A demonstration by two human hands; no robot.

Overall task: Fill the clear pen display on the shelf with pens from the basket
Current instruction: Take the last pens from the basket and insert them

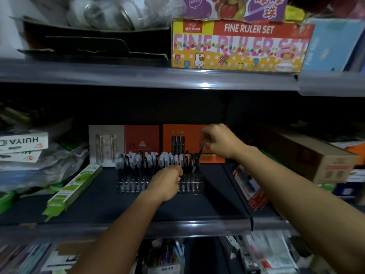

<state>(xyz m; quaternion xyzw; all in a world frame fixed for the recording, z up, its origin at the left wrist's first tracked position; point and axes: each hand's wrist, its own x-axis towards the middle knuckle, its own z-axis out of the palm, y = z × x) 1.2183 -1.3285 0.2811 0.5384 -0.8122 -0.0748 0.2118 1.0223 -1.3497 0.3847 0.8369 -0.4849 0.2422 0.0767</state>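
A pen going into the last free slots at the right end of the display.

On the dark shelf (207,206), the right hand (219,140) pinches a slim dark pen (198,157), tilted tip-down over the clear plastic pen display (189,185) near the back edge; the left hand (167,179), fingers curled, touches its front, contents unclear. Entering tilted, the pen could miss its slot or knock neighbouring capped pens (138,160). The basket is out of view.

Clear pen display (189,185) on a dark navy shelf (122,202), packed with black pens topped by pale translucent caps (150,158). Orange-red boxes (175,135) behind, a grey one (105,143) far left of them. Green-and-white packets (76,187) at left. Above, a ruler set box (237,46): red band, pink lettering, yellow with white polka dots.
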